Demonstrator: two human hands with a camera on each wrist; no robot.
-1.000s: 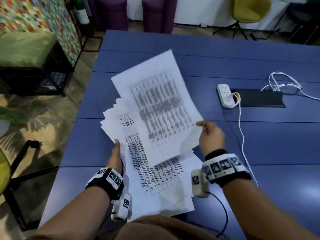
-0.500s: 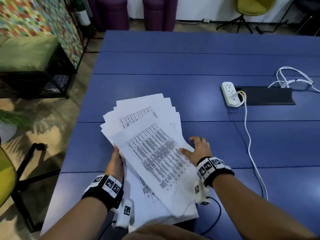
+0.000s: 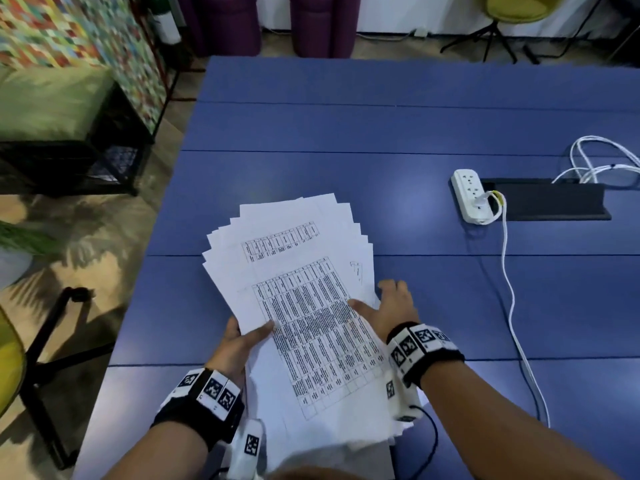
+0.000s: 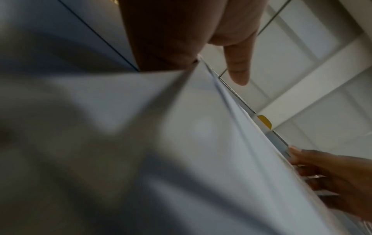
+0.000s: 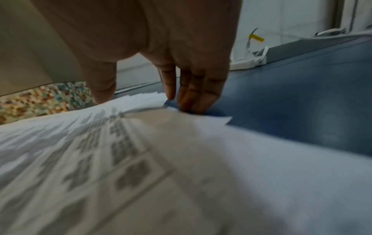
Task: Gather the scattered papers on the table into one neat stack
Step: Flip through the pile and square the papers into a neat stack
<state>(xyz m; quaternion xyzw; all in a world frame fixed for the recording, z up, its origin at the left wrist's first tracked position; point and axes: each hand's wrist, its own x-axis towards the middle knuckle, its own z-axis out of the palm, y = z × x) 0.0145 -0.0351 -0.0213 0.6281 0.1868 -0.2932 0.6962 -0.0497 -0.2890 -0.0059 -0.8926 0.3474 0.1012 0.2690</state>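
Note:
A fanned stack of white printed papers lies tilted near the front edge of the blue table, and part of it hangs over that edge. My left hand grips its left edge, thumb on top and fingers underneath. My right hand holds the right edge with the thumb on the top sheet. In the right wrist view its fingers reach down to the paper's edge at the table. The left wrist view shows the papers from below, with the right fingers against their far edge.
To the right lie a white power strip with a white cable running toward me, a black cable slot and coiled white cables. A black bench with a green cushion and a chair base stand left of the table.
The right hand brought the lifted sheet down onto the fan and slid to the stack's right edge. The left thumb moved onto the top sheet.

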